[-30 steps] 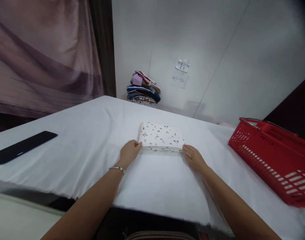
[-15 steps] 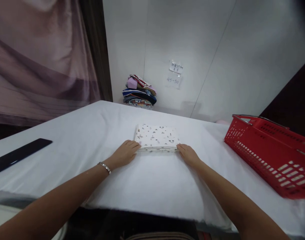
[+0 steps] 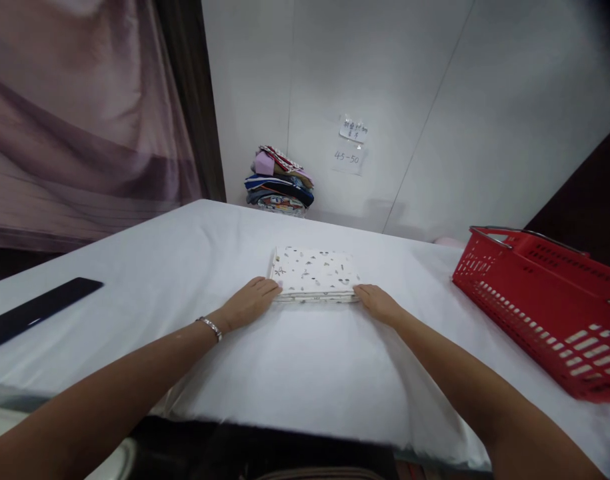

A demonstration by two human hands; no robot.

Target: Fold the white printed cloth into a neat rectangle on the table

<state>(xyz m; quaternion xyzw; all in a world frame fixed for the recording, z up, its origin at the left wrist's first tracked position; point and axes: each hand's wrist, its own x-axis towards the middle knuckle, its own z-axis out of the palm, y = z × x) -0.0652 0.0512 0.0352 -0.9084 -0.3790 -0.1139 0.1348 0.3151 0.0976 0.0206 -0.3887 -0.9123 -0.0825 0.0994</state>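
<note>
Touching the lower corners of the folded, white, small-patterned cloth (image 3: 317,271) at mid-frame are my left hand (image 3: 249,301) and right hand (image 3: 379,305). From my remote view, I cannot tell whether either grips it.

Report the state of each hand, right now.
Left hand: fingers on the near left corner of the folded patterned cloth; whether it grips cannot be told.
Right hand: fingertips at the near right corner; grip likewise unclear.

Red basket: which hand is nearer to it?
Right. The right hand is left of the red basket, at the right near corner of the folded cloth; the left hand is farther left, at the cloth's left near corner.
</note>
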